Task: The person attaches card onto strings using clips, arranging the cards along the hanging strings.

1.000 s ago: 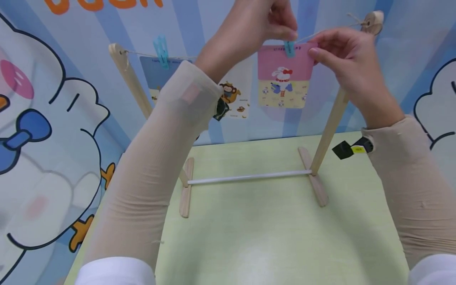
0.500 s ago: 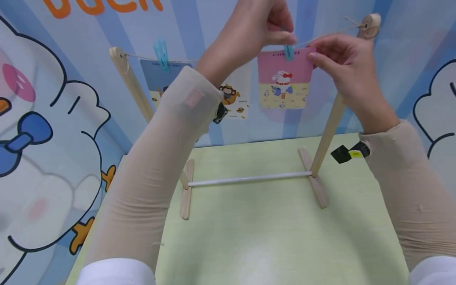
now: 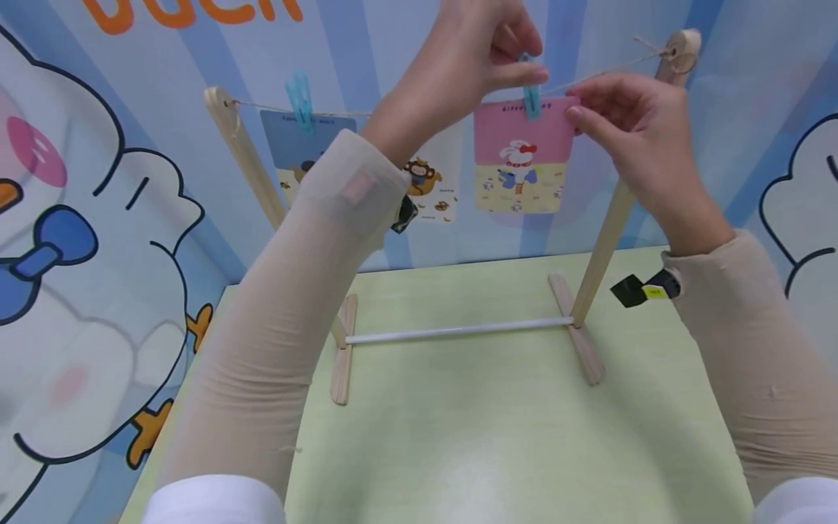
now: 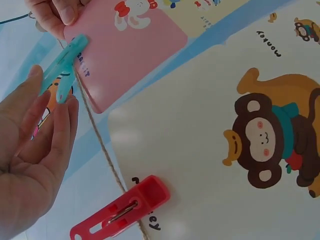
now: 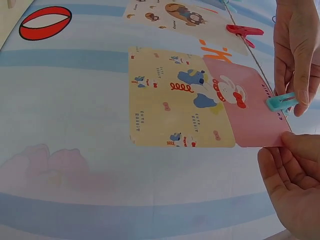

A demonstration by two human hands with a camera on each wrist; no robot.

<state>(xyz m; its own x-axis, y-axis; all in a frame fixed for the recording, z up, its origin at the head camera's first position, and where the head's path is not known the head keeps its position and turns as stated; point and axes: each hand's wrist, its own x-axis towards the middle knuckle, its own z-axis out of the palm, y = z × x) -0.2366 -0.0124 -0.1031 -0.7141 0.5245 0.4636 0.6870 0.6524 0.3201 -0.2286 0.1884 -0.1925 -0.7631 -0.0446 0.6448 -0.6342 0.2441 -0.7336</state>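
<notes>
A pink and yellow rabbit card (image 3: 520,175) hangs at the right part of a thin twine (image 4: 102,137). My left hand (image 3: 487,54) pinches the handles of a light blue clothespin (image 4: 64,67), whose jaws sit over the card's top edge and the twine. With thumb and fingers, my right hand (image 3: 644,138) pinches the card's upper right corner, as the right wrist view (image 5: 300,175) also shows. Beside it hangs a white monkey card (image 4: 200,120), held on the twine by a red clothespin (image 4: 125,207). My left forearm partly hides this card in the head view.
A blue card (image 3: 301,135) hangs farther left under another light blue clothespin (image 3: 300,102). Wooden posts (image 3: 612,244) carry the twine, and a white rod (image 3: 458,331) joins their feet on the pale green table (image 3: 458,437). Behind stands a cartoon-printed backdrop (image 3: 406,29).
The rabbit card and both hands have sunk slightly, along with a small downward shift of the whole head view. Both grips look the same.
</notes>
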